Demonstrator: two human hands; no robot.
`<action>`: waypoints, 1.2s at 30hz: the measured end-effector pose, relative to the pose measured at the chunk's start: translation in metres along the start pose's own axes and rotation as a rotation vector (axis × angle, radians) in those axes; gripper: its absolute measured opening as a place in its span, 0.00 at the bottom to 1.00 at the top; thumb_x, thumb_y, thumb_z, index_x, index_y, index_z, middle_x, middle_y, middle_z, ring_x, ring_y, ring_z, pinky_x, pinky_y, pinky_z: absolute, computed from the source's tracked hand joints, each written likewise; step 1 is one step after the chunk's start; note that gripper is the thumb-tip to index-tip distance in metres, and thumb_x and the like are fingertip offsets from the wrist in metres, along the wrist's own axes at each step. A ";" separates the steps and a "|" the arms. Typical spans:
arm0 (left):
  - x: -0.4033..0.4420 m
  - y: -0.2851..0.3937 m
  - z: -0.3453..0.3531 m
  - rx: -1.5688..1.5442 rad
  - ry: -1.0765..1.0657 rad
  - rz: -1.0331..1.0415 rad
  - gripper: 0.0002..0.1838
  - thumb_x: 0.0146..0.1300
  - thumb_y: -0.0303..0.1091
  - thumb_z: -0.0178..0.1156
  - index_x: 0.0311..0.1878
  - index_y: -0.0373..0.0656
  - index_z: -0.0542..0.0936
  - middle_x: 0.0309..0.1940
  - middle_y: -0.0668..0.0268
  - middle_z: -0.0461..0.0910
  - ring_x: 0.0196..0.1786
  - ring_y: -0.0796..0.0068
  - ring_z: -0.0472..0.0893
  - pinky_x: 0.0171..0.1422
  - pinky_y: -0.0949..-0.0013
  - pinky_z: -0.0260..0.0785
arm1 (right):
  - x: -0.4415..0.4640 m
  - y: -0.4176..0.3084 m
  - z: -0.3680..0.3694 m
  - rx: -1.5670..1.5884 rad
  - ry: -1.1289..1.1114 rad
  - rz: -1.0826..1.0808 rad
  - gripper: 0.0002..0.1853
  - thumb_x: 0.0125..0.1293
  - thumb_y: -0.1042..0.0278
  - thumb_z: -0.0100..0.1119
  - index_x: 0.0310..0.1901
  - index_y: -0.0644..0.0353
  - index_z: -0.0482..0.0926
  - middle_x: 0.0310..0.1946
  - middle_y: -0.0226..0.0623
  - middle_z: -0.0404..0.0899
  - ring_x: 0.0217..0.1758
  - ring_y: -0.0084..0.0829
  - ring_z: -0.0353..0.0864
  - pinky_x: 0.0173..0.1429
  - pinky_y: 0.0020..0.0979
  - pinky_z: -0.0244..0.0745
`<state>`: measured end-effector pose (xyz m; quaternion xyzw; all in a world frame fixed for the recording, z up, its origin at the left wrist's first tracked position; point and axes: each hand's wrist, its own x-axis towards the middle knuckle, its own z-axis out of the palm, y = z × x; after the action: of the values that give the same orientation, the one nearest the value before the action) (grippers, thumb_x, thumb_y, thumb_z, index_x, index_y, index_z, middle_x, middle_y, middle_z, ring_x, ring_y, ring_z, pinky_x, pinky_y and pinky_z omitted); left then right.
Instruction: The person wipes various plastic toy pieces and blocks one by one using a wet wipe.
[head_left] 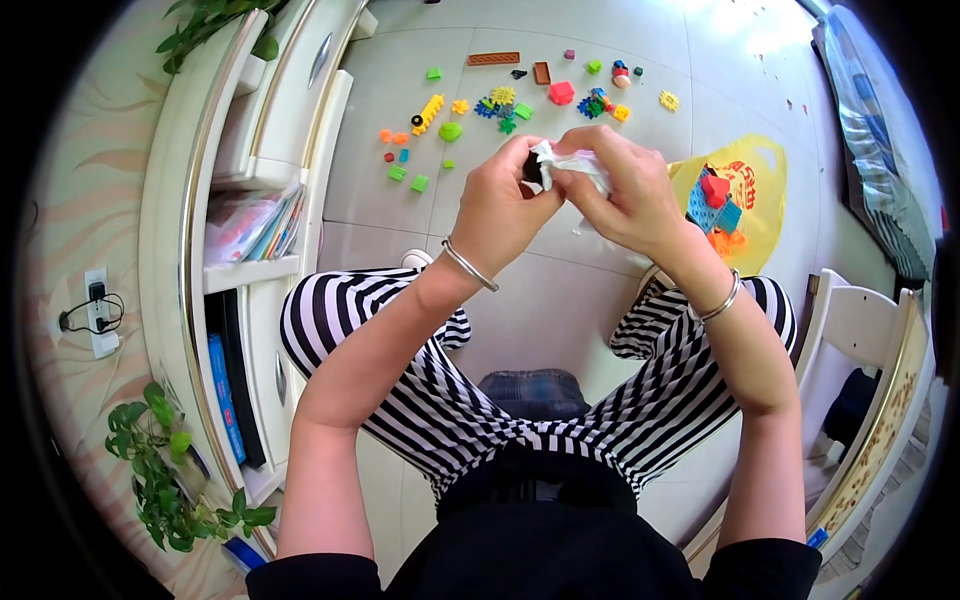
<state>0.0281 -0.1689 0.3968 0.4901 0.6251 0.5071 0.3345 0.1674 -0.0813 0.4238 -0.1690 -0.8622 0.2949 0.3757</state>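
Observation:
Both hands are raised together in front of me, above the tiled floor (400,245). My left hand (500,210) is closed around a small black piece (531,167), mostly covered by the fingers, so its exact kind does not show. A crumpled white tissue (582,165) is pinched in my right hand (635,195), and its end touches the black piece. Beyond the hands, toy building blocks and gears lie scattered, among them a yellow toy piece with a black wheel (428,115), a red block (561,93) and a yellow gear (669,100).
To the right, a yellow plastic bag (765,165) lies open with several toy pieces in it. A white cabinet (165,200) with folders stands on the left, beside a trailing plant (150,460). A white chair (865,300) is at the right.

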 end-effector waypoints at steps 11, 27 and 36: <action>0.000 0.008 -0.001 0.047 0.060 0.064 0.11 0.49 0.26 0.67 0.38 0.40 0.79 0.26 0.68 0.78 0.25 0.81 0.75 0.29 0.75 0.69 | -0.001 0.000 0.000 0.052 0.011 -0.003 0.05 0.59 0.70 0.59 0.35 0.60 0.75 0.19 0.38 0.76 0.21 0.36 0.77 0.27 0.30 0.71; 0.002 0.003 -0.001 -0.404 -0.074 -0.120 0.13 0.63 0.24 0.58 0.51 0.34 0.74 0.43 0.66 0.79 0.45 0.80 0.79 0.51 0.72 0.77 | -0.008 0.008 -0.003 0.231 0.069 0.374 0.07 0.61 0.67 0.58 0.37 0.59 0.74 0.17 0.33 0.72 0.15 0.20 0.65 0.20 0.25 0.58; -0.001 0.016 0.013 -0.508 -0.349 -0.315 0.16 0.69 0.29 0.50 0.58 0.35 0.70 0.47 0.64 0.77 0.49 0.76 0.78 0.52 0.67 0.78 | -0.030 0.009 -0.021 0.150 0.000 0.402 0.06 0.61 0.67 0.54 0.34 0.60 0.75 0.16 0.35 0.76 0.14 0.21 0.67 0.20 0.26 0.61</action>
<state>0.0445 -0.1655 0.4085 0.3681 0.4802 0.4971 0.6219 0.2039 -0.0818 0.4135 -0.3091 -0.7868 0.4270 0.3210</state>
